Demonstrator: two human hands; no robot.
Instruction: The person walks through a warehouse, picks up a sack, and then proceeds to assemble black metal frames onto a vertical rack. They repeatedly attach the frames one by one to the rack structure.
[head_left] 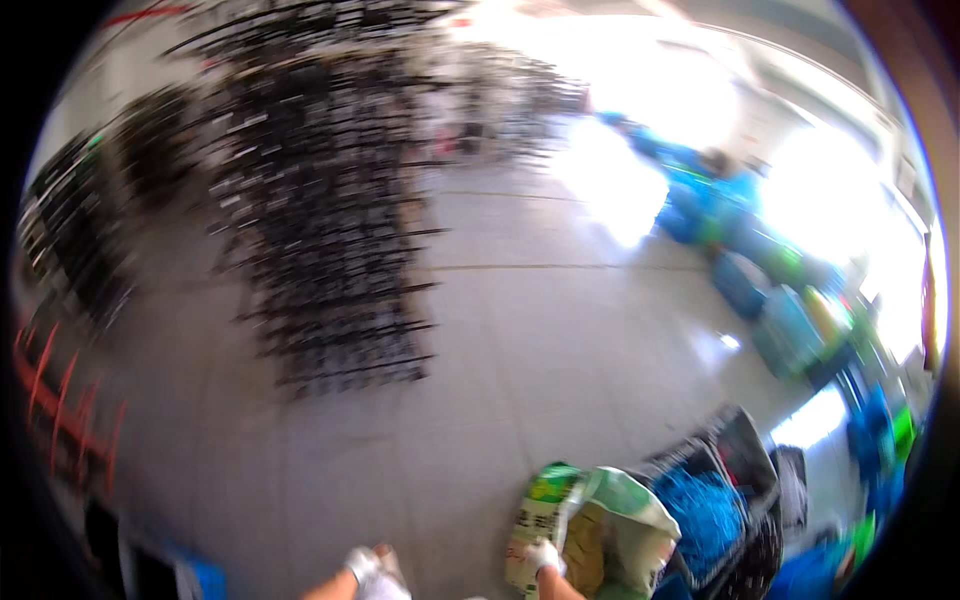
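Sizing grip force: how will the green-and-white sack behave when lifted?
The green-and-white sack is probably floppy: its gaping mouth has an uneven, curling rim. It may sag lopsidedly, since the right hand is only at its left side.

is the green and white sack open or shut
Open: the green-and-white sack gapes at the right hand, tan material showing inside.

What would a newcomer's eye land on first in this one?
Probably the tall, blurred dark stack left of centre, standing on the pale floor. Next, perhaps the open green-and-white bag at lower right, with the right hand at its left side, and the bright blue stringy heap in a dark container beside it.
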